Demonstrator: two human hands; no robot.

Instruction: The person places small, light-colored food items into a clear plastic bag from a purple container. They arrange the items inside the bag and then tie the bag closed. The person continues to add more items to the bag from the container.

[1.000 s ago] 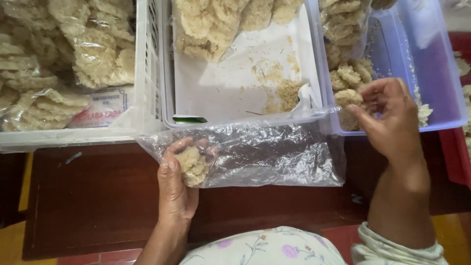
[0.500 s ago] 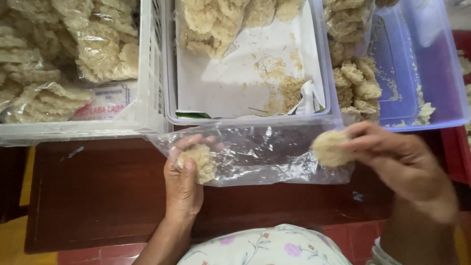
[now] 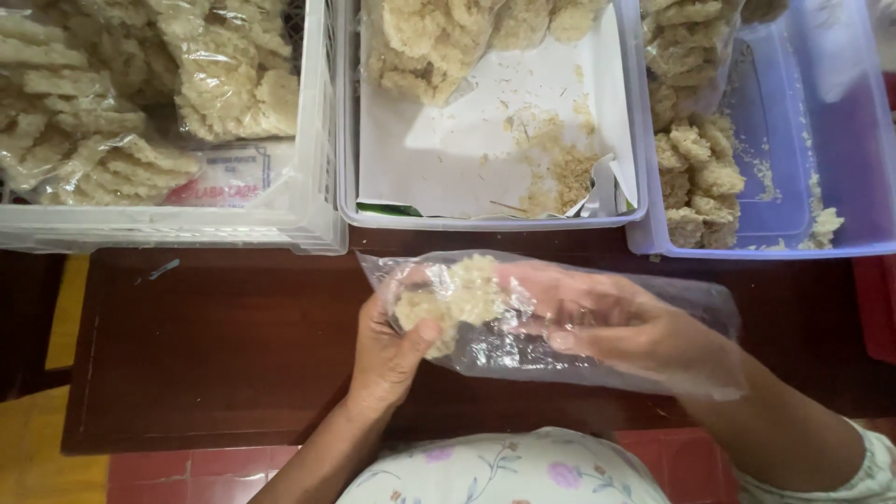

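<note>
The left hand (image 3: pixel 387 350) has its grip closed on the end of a clear plastic bag (image 3: pixel 560 322), pinching the pale rice crackers (image 3: pixel 453 294) inside through the film. The right hand (image 3: pixel 635 331) is pushed inside the bag; its grip is blurred, so I cannot tell its state. The bag is held above the dark wooden surface (image 3: pixel 215 355), near its far edge, just below the white paper-lined crate (image 3: pixel 485 219).

Glossy clear plastic bag (image 3: pixel 597 350), rough crackers (image 3: pixel 457 294)
</note>
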